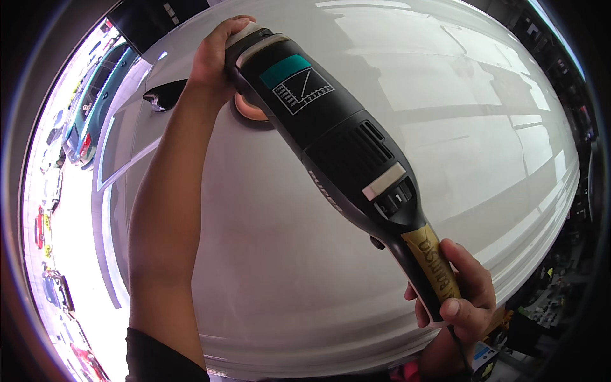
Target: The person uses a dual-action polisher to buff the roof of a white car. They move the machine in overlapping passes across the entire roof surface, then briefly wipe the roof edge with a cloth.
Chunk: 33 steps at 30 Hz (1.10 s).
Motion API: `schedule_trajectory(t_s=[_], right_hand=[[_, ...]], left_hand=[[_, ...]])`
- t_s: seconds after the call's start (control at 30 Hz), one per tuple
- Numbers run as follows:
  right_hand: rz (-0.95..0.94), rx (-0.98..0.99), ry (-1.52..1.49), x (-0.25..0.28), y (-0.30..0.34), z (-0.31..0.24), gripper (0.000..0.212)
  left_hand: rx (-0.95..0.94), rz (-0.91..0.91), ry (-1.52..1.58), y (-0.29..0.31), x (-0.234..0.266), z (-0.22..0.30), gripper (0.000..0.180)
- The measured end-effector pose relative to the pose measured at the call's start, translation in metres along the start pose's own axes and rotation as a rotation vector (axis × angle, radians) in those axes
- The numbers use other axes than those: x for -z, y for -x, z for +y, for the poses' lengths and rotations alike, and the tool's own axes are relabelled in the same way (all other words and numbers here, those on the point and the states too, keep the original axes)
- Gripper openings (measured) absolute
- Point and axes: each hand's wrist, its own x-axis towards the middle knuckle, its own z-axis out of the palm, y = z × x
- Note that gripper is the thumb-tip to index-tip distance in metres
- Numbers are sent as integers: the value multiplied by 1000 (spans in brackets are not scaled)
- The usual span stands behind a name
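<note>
A black car polisher [347, 137] stretches across the middle of the view, from upper left to lower right. My left hand [213, 60] is closed round its front head, with the arm reaching up from the lower left. At the back end, my right hand [471, 286] grips the handle, where a strip of tan tape [433, 258] is wrapped. The round orange pad [251, 108] shows partly under the head, close to the glossy white car panel [267, 267]; whether they touch is hard to tell. A dark cord [459, 344] trails from the handle.
The curved white panel fills most of the view and mirrors bright shapes. A black side mirror [167, 97] juts out near my left forearm. Beyond the left edge stand a teal car [95, 111] and several other cars. Dark cluttered items [541, 318] lie at the lower right.
</note>
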Motion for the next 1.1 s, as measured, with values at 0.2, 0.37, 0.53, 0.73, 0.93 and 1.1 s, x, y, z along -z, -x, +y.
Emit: schedule_trajectory(t_s=[0.2,0.37,0.53,0.73,0.93,1.1], right_hand=[[-330,157,193,-3,10,3,60],[-872,-180,459,-25,-7,1,76],[-1021,-90,450,-29,-1,28,87],[-985,-410,700,-44,-17,40,84],[-655,-237,862,-37,-9,9,80],[-453,164,736,-17,-1,32,85]], left_hand=[[-4,230,-51,123,44,31,28],[-63,507,-80,232,88,66,31],[-29,540,-100,250,95,70,31],[10,435,-278,204,108,79,34],[14,309,-195,151,69,59,35],[-40,145,-200,88,57,46,36]])
